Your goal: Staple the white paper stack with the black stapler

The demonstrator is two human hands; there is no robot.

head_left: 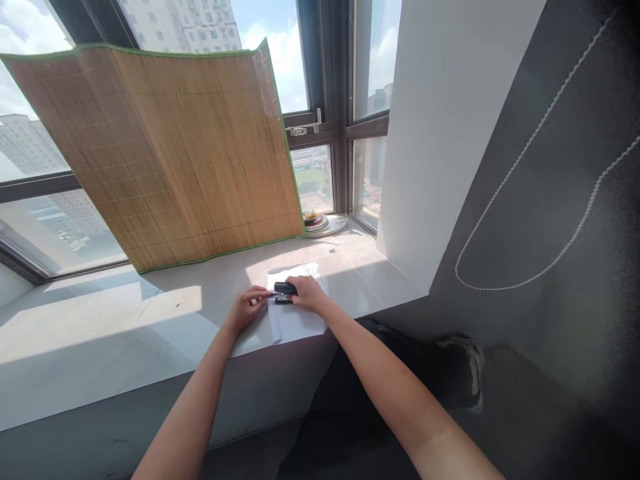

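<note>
My right hand is closed around a black stapler, its upper and lower arms spread apart and pointing left. From the left, my left hand reaches the stapler's front end. The thumb and fingers there are pinched together at its mouth, and what they hold, if anything, is too small to make out. Beneath the stapler and partly under my hands lie white paper sheets with a fold line and some dark marks at the far edge. The sheets rest on the pale window sill, near its front edge.
A bamboo mat with green edging leans against the window. Stacked plates stand in the corner behind it. Small dark pieces lie on the sill. A white beaded cord hangs at the right.
</note>
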